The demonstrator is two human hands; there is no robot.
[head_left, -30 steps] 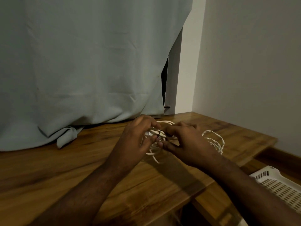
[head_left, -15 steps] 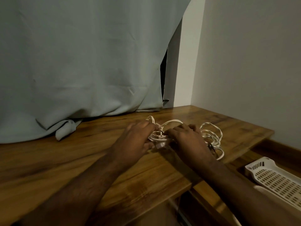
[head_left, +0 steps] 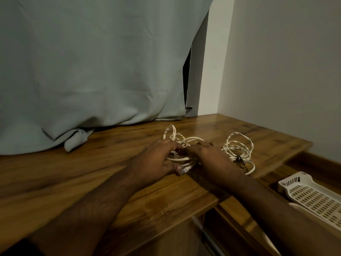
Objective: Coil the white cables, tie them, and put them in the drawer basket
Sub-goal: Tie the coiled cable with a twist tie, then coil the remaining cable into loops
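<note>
Both hands have lowered since a second ago; the left hand (head_left: 156,159) and right hand (head_left: 208,157) now press the cable (head_left: 181,159) onto the table (head_left: 110,182), fingers curled around its loops. A tied coil (head_left: 238,150) lies just right.

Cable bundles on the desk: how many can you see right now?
2: one bundle under both hands, mid-desk; one tied coil just right of the right hand. More may be hidden beneath the hands.

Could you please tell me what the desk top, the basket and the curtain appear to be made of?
Desk top: wood or wood-look laminate, with brown grain streaks and a soft sheen. Basket: white moulded plastic, to judge by its rows of uniform slots. Curtain: grey-green woven cloth, matte, hanging in soft folds and creases.
</note>
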